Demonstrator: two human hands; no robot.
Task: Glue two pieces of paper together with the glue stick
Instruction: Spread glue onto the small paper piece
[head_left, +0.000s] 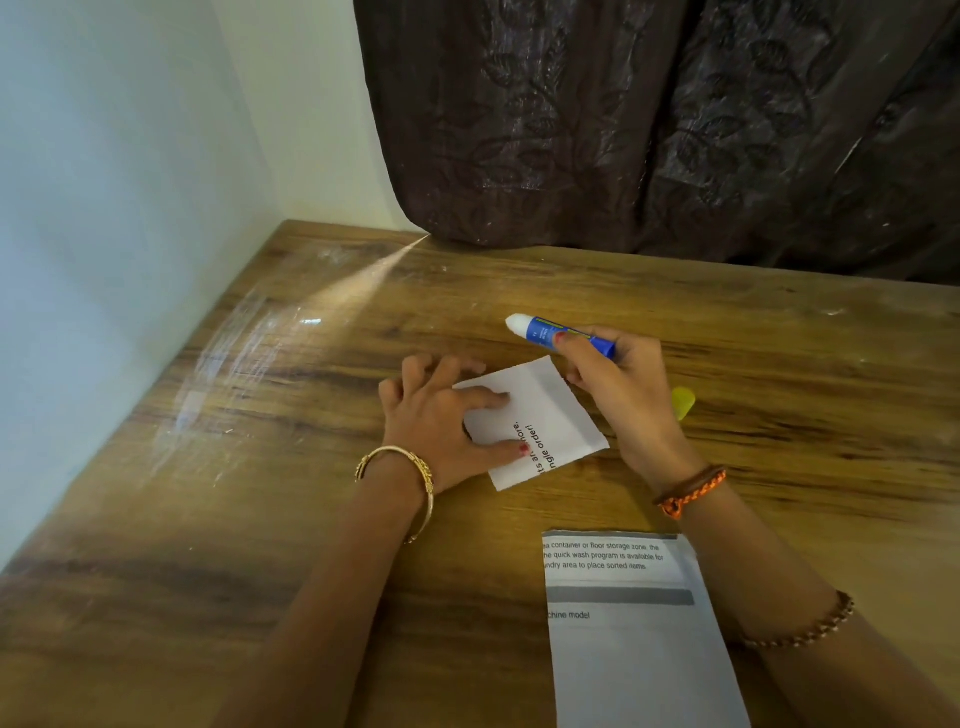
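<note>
Lower right of frame, nearest you: long strip of printed paper (631, 623) flat on the bench (260, 519), grey band across it, its right edge running under your right forearm

Bead bracelet (810, 629) on that forearm; orange braided band (691, 493) at the right wrist; gold bangle (410, 467) on the left wrist

Centre of frame: small white paper (550, 410), printed text near its lower edge, lying flat and turned at an angle. Your left hand (436, 415) is spread open on it, index finger and thumb pressed down on its left part, other fingers resting on the wood beside it

Your right hand (618, 379) sits just right of the small paper, fingers closed round the blue glue stick (561, 335). The stick is uncapped, white glue tip pointing upper left, held above the bench and clear of the paper

Yellow cap (683, 402) shows just past the right hand, partly hidden; lying on the bench as far as you can tell

Far side: dark patterned curtain (649, 130) hangs down to the bench's back edge, upper right. Pale wall (130, 156) fills upper left
</note>
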